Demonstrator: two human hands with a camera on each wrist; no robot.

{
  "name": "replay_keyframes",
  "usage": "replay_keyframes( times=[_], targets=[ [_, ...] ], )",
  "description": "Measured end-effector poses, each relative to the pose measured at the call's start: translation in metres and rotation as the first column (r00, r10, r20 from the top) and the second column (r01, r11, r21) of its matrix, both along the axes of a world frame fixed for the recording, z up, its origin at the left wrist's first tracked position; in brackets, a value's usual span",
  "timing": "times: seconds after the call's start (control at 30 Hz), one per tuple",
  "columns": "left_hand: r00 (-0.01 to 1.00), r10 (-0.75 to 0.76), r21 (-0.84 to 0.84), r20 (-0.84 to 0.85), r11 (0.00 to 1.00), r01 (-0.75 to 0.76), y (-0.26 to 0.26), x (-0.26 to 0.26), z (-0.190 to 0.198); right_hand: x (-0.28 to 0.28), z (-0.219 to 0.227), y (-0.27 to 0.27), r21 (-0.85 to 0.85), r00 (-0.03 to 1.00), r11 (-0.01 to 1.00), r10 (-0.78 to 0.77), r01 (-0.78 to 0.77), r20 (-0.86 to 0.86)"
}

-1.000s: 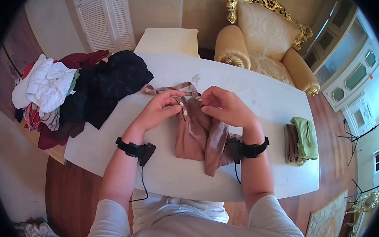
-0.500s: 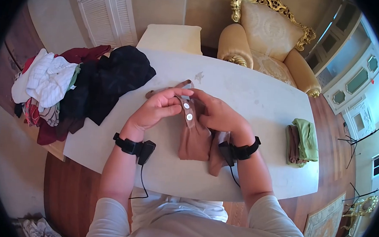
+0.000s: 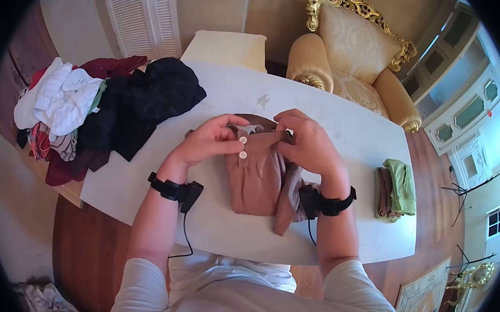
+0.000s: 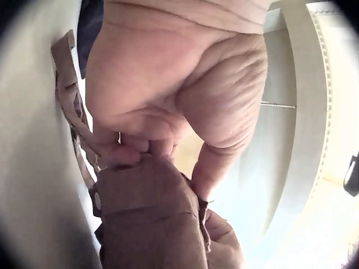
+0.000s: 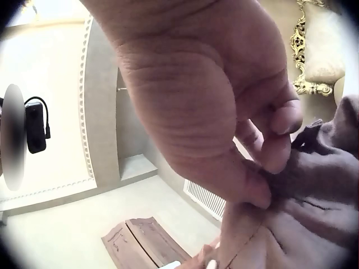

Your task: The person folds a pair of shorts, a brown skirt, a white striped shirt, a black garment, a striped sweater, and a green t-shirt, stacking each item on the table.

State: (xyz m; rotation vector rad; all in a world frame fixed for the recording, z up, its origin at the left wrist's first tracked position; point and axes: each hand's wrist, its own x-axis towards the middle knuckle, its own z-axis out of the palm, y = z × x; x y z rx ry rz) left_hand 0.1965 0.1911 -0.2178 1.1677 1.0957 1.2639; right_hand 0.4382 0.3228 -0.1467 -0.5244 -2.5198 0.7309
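Observation:
A brown garment (image 3: pixel 254 185) with two white buttons (image 3: pixel 243 147) lies partly on the white table, its upper edge raised between the two hands. The left hand (image 3: pixel 208 142) pinches that edge beside the buttons; in the left wrist view the thumb and fingers of the left hand (image 4: pixel 174 95) hold the brown cloth (image 4: pixel 151 213). At the other end of the edge, the right hand (image 3: pixel 308 141) pinches the cloth; the right wrist view shows thumb and fingertips of the right hand (image 5: pixel 207 112) closed on the gathered fabric (image 5: pixel 303 207).
A heap of clothes, with a white striped piece (image 3: pixel 67 102) and a black one (image 3: pixel 156 101), covers the table's left end. Folded green cloth (image 3: pixel 400 185) lies at the right. Beyond the table (image 3: pixel 355 128) stand a cream stool (image 3: pixel 225 48) and a gilded armchair (image 3: pixel 354 48).
The hands have moved apart from close together, and the garment's top edge is now stretched between them. The right hand has shifted right and grips the edge there.

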Motion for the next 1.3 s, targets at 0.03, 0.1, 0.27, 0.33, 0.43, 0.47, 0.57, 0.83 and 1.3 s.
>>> replay_keyframes(
  times=[0.03, 0.1, 0.27, 0.33, 0.43, 0.47, 0.57, 0.83, 1.3],
  targets=[
    [0.999, -0.008, -0.013, -0.042, 1.0, 0.007, 0.001, -0.002, -0.002, 0.001, 0.003, -0.001, 0.003, 1.0, 1.0, -0.023, 0.023, 0.017],
    [0.992, 0.045, -0.027, -0.121, 0.998, -0.049, 0.005, -0.005, -0.011, 0.004, 0.007, -0.003, 0.007, 0.996, 0.998, -0.07, 0.07, 0.053],
    [0.934, 0.325, 0.204, -0.146, 0.934, -0.293, 0.017, -0.016, -0.028, 0.016, -0.005, 0.016, 0.302, 0.998, 0.953, -0.048, 0.034, 0.036],
    [0.934, 0.34, 0.211, -0.105, 0.926, -0.313, 0.014, -0.02, -0.025, 0.018, 0.0, 0.015, 0.23, 0.992, 0.971, -0.081, 0.058, 0.093],
    [0.917, 0.38, 0.224, -0.118, 0.91, -0.349, 0.011, -0.025, -0.021, 0.02, 0.013, 0.007, 0.047, 0.971, 0.986, -0.168, 0.162, 0.169],
    [0.908, 0.396, 0.227, -0.134, 0.905, -0.361, 0.01, -0.026, -0.022, 0.02, 0.014, 0.008, 0.01, 0.967, 0.981, -0.191, 0.192, 0.17],
    [0.907, 0.406, 0.215, -0.111, 0.901, -0.377, 0.01, -0.029, -0.023, 0.023, 0.014, 0.012, -0.035, 0.981, 0.984, -0.17, 0.174, 0.095],
    [0.865, 0.48, 0.264, -0.148, 0.862, -0.433, 0.004, -0.03, -0.007, 0.039, 0.039, -0.001, -0.147, 0.995, 0.988, -0.067, 0.055, -0.076],
    [0.127, 0.777, 0.78, -0.617, 0.625, -0.037, -0.042, 0.005, 0.169, 0.064, 0.06, 0.002, 0.282, 0.72, 0.859, -0.135, 0.427, -0.681]
  ],
)
